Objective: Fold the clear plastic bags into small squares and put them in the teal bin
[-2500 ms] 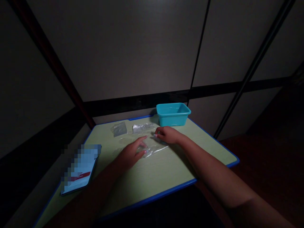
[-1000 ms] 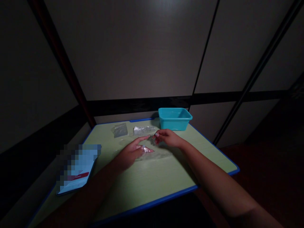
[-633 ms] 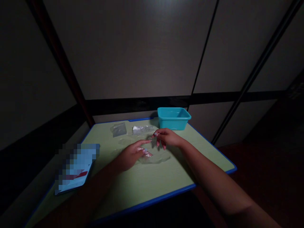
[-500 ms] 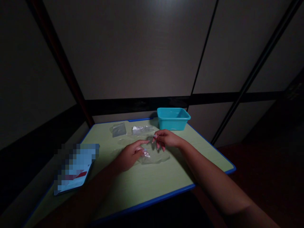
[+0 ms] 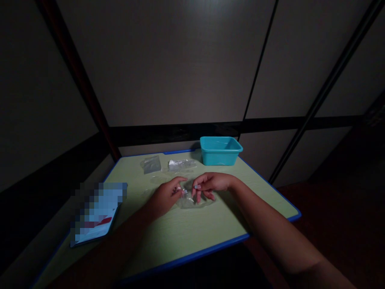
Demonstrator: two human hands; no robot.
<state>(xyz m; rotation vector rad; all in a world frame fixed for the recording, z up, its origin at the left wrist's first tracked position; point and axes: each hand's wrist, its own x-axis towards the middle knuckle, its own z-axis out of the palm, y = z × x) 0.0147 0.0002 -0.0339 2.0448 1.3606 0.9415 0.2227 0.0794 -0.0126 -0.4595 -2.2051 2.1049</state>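
Observation:
A clear, crinkled plastic bag (image 5: 197, 204) lies flat near the middle of the table, partly under both hands. My left hand (image 5: 167, 196) is at its left side, thumb and fingers closed on the plastic. Over the bag's right part is my right hand (image 5: 209, 186), palm down, with thumb and index finger close together and the other fingers hanging loosely toward the plastic. Whether anything small sits between those fingertips is too dark to make out. Behind the hands lie a folded shiny plastic piece (image 5: 181, 165) and a greyish plastic packet (image 5: 152, 165).
A turquoise bin (image 5: 220, 157) stands at the table's back right. A tablet with a partly blurred screen (image 5: 99, 214) rests at the left edge. The pale green table (image 5: 180, 245) has a blue rim, with panelled doors behind it.
My right hand has moved down and toward me, lower over the clear bag. My left hand has shifted slightly right and keeps hold of the plastic.

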